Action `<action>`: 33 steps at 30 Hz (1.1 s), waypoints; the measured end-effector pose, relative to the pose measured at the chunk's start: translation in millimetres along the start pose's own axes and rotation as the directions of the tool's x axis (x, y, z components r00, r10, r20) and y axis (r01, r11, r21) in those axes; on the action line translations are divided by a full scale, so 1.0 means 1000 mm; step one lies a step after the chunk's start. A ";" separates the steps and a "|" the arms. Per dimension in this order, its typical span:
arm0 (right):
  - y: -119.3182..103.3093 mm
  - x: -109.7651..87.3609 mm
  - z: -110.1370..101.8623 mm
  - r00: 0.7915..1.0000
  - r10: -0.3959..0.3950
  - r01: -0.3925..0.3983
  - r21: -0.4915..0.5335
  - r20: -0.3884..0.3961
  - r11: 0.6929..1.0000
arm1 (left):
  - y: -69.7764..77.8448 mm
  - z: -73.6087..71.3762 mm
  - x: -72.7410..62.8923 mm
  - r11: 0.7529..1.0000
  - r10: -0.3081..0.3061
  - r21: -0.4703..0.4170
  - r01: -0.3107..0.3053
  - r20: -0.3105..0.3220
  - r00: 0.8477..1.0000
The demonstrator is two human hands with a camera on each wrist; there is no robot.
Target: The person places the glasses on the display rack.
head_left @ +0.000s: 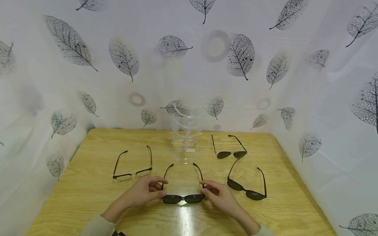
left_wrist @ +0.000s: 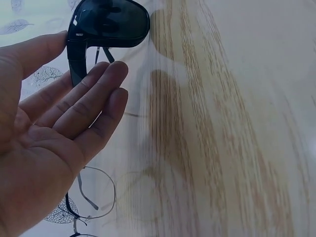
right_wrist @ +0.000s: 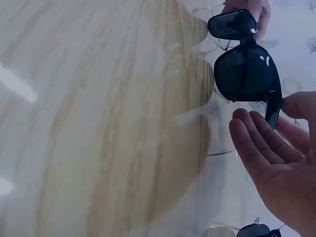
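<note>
A pair of black sunglasses (head_left: 193, 198) with dark lenses faces me near the front middle of the table, both temples unfolded and pointing away. My left hand (head_left: 149, 189) pinches its left temple near the hinge between thumb and fingers. On the other side, the right hand (head_left: 218, 196) pinches the right temple in the same way. The left wrist view shows the left hand (left_wrist: 74, 103) at one corner of the frame, thumb by the hinge. From the right wrist, the right hand (right_wrist: 281, 153) appears under the opposite temple, with both dark lenses visible.
Clear-lens eyeglasses (head_left: 124, 177) lie unfolded at left. Two more sunglasses, one pair (head_left: 254, 195) near the right hand and another (head_left: 224, 155) farther back, lie at right. A transparent tiered stand (head_left: 185, 149) is at the back middle of the wooden table (head_left: 88, 203). Leaf-print curtains surround it.
</note>
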State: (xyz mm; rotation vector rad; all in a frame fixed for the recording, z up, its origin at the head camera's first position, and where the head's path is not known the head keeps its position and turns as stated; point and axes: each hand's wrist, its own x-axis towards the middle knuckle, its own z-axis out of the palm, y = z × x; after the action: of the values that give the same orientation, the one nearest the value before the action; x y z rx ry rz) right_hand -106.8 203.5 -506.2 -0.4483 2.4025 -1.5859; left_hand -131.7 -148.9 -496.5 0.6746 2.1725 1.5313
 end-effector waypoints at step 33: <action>-0.019 0.026 -0.017 0.990 -0.053 0.047 -0.043 -0.130 0.998 | 0.016 -0.014 0.020 0.999 0.021 -0.046 -0.026 -0.101 0.995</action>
State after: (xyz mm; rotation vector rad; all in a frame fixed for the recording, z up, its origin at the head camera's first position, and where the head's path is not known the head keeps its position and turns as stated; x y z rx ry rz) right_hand -133.9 200.9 -482.4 -0.4275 2.5430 -1.6385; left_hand -153.4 -142.6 -478.0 0.6229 2.2004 1.6562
